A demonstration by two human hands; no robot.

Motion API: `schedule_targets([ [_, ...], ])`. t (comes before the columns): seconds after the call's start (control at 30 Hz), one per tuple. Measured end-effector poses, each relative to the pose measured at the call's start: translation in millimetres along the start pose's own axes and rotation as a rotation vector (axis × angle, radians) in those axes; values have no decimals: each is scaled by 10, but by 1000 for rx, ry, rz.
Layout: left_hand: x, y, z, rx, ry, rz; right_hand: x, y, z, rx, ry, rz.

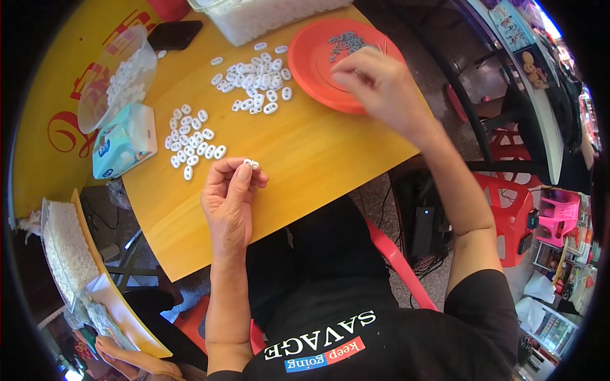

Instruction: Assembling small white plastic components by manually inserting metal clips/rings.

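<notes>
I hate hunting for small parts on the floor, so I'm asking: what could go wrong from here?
The red bowl sits at the table's right edge, seemingly jutting past it; a bump from the right hand above might spill the gray pieces.
The white piece is at the left hand's fingertips and might slip.

Your left hand: one, bare; thumb pressed toward curled fingers in a pinch. Your left forearm: runs straight forward from the lower edge. Your right hand: one, bare, reached farther forward, fingers bent, tips blurred. Your right forearm: slants forward and leftward from the elbow.
</notes>
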State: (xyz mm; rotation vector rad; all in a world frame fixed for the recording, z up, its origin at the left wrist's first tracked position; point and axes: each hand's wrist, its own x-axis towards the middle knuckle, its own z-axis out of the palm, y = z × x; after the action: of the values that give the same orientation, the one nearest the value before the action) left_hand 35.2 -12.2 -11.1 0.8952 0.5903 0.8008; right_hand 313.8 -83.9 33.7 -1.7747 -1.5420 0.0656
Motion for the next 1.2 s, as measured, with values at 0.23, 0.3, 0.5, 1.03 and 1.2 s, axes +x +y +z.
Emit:
schedule_targets([
  [0.23, 8, -13, 14, 55, -35, -2, 144, 476, -241, -367, -114, -66],
  [0.3, 5, -8, 25, 65, -33, -1, 174, 467, -200, -370, -148, -114],
  [0.5, -4, 0, 42, 83, -31, 6, 285, 498, -77, -379, -169, -194],
  [1.03, 5, -10, 41, 102, -23, 16, 298, 616, -7, -415, -148, -261],
  [1.2, 5, 0, 35, 109, -31, 19, 295, 578, -19, -413, -169, -238],
])
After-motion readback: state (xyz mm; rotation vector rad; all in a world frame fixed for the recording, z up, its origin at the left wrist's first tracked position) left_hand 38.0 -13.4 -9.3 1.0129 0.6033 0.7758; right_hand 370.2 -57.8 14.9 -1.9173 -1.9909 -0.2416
